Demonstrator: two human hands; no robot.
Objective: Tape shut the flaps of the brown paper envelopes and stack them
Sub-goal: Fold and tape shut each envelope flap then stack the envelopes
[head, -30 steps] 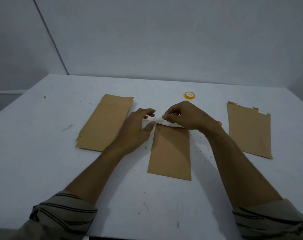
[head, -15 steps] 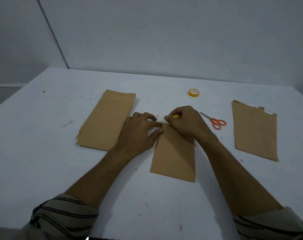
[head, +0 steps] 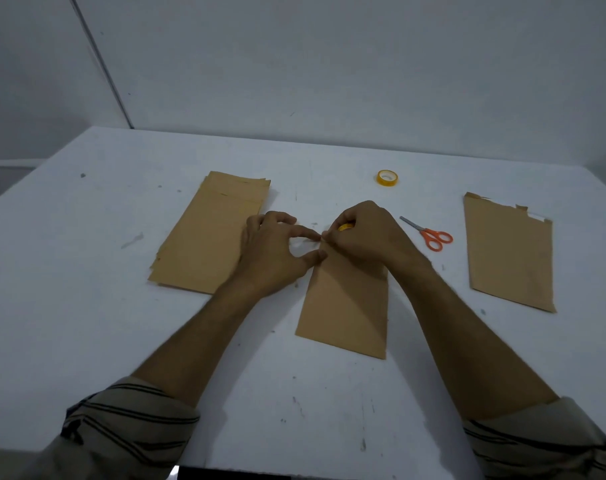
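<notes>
Head view: a person sits at a white table (head: pixel 86 341), both forearms reaching out over it, striped sleeves pushed up
Left stack (head: pixel 208 237): several brown paper envelopes piled flat on the table's left, their edges slightly fanned
Right envelope (head: pixel 509 258): lies flat well apart on the right, its far edge ragged with a white strip showing at the corner; whether it is one or several I cannot tell
Centre envelope (head: pixel 346 306): flat between the two forearms, long side running away from the person, its far end under the hands
Left hand (head: pixel 273 251): forefinger and thumb stretched out straight, thumb tip pressing the envelope's far left corner, forefinger tip meeting the right fingers
Right hand (head: pixel 367 237): curled over the envelope's far edge and gripping a small yellow roll (head: pixel 344 227), mostly hidden in the palm
Scissors (head: pixel 429 233): orange handles, lying just right of the right hand
Tape roll (head: pixel 387 177): yellow, lying flat beyond the hands, apart from them
</notes>
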